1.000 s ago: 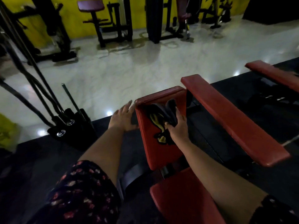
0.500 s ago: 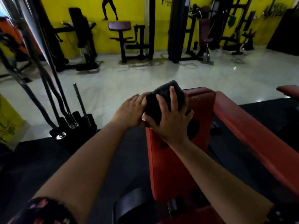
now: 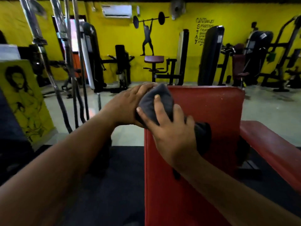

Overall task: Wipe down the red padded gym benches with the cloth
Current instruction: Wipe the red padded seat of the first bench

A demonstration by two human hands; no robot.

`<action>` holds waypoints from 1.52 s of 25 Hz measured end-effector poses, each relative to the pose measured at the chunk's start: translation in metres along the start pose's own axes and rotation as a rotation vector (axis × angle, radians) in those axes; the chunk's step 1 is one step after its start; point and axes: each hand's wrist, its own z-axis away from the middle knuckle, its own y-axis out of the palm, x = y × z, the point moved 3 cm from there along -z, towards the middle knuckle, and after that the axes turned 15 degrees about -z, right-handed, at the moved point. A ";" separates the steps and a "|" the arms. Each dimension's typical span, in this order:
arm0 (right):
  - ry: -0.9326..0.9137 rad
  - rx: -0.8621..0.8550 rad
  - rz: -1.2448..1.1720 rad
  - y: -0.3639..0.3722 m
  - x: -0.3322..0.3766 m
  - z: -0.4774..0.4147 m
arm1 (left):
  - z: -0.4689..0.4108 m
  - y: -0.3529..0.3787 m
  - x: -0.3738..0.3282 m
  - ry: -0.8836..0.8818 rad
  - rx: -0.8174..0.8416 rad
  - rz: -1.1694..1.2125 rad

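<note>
Right hand (image 3: 172,136) fingers (image 3: 160,105) grip the grey cloth (image 3: 156,103) at the red backrest pad (image 3: 208,111) top-left corner; left hand (image 3: 128,106) lies flat beside. The right bench (image 3: 273,152) looks unwiped.

The back wall (image 3: 114,36) is bright yellow. A black picture of a weightlifter (image 3: 147,36) is painted on it, with black words (image 3: 202,31) to the right. A white air conditioner (image 3: 117,10) hangs up high. Dark gym machines (image 3: 210,56) stand along the wall. The floor (image 3: 268,108) is pale and shiny, with a black mat (image 3: 114,185) close by.
</note>
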 end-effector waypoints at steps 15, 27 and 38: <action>0.152 0.025 -0.154 -0.015 -0.081 0.019 | -0.006 -0.039 0.001 0.153 0.079 -0.227; 0.684 -0.071 -0.187 -0.024 -0.149 0.068 | -0.069 -0.021 -0.032 0.423 0.039 -0.169; 0.634 -0.084 -0.141 0.001 -0.025 0.072 | -0.062 -0.020 -0.036 0.415 -0.065 -0.186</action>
